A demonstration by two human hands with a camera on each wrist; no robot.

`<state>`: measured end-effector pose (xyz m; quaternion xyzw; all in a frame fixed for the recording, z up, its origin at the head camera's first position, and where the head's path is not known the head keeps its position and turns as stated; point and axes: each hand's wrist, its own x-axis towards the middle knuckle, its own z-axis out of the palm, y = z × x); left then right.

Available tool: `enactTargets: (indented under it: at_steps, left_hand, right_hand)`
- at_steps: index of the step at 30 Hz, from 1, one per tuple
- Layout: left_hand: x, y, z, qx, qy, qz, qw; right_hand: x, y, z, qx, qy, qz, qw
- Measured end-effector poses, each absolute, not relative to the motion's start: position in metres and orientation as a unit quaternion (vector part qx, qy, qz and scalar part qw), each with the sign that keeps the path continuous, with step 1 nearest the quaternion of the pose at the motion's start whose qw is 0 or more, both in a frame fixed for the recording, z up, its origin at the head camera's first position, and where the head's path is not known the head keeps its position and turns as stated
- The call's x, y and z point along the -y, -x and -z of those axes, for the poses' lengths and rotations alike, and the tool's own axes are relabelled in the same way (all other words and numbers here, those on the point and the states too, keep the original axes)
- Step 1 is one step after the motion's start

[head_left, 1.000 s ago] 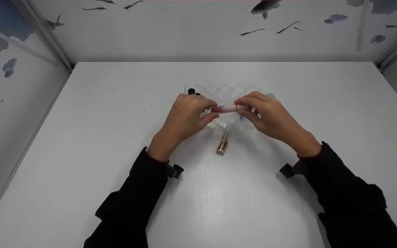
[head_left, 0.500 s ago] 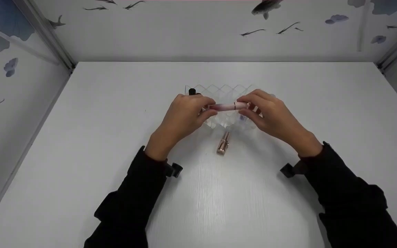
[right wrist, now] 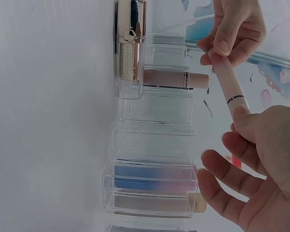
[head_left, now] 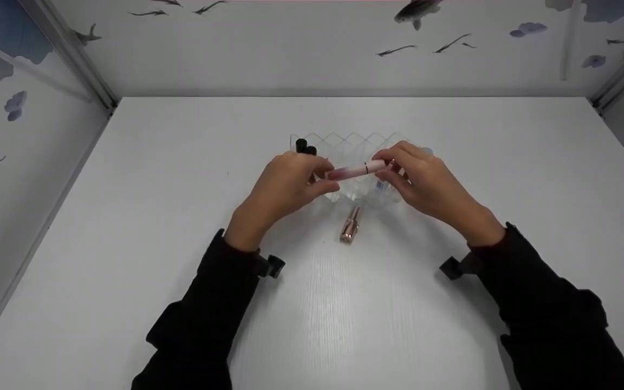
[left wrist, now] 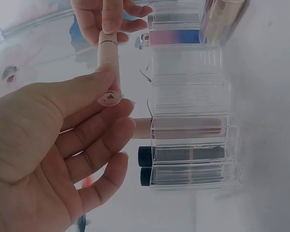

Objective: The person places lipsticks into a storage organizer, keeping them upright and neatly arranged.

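Note:
A pink lip gloss tube (head_left: 349,173) with a pale cap is held crosswise above a clear compartment organizer (left wrist: 187,65). My left hand (head_left: 285,181) pinches its darker pink end, the thumb lying on the tube in the left wrist view. My right hand (head_left: 426,179) pinches the capped end between thumb and index finger; its other fingers are loosely bent. The cap meets the body at a thin dark ring. Dark lettering on the tube (right wrist: 228,87) shows in the right wrist view. Both hands hide parts of the organizer in the head view.
A gold lipstick tube (head_left: 350,225) lies on the white table (head_left: 323,319) in front of the organizer. Two black-capped tubes (left wrist: 145,157), a pale pink tube (left wrist: 142,128) and a blue-and-pink tube (left wrist: 174,37) sit in compartments. A patterned panel (head_left: 268,49) stands behind the table.
The tube has tilted, its left end now lower than its capped end. My left hand has shifted slightly left and toward me, showing more of the black caps. My right hand has hardly moved.

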<state>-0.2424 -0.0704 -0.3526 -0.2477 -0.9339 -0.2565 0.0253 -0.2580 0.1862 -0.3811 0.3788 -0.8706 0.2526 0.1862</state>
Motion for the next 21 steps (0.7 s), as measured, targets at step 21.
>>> enactTargets:
  at_steps: [21]
  left_hand:
    - [0.0722,0.2440,0.3567,0.935,0.247,0.254,-0.016]
  right_hand:
    - [-0.1813,0.2567,0.3836,0.867,-0.385,-0.250,0.195]
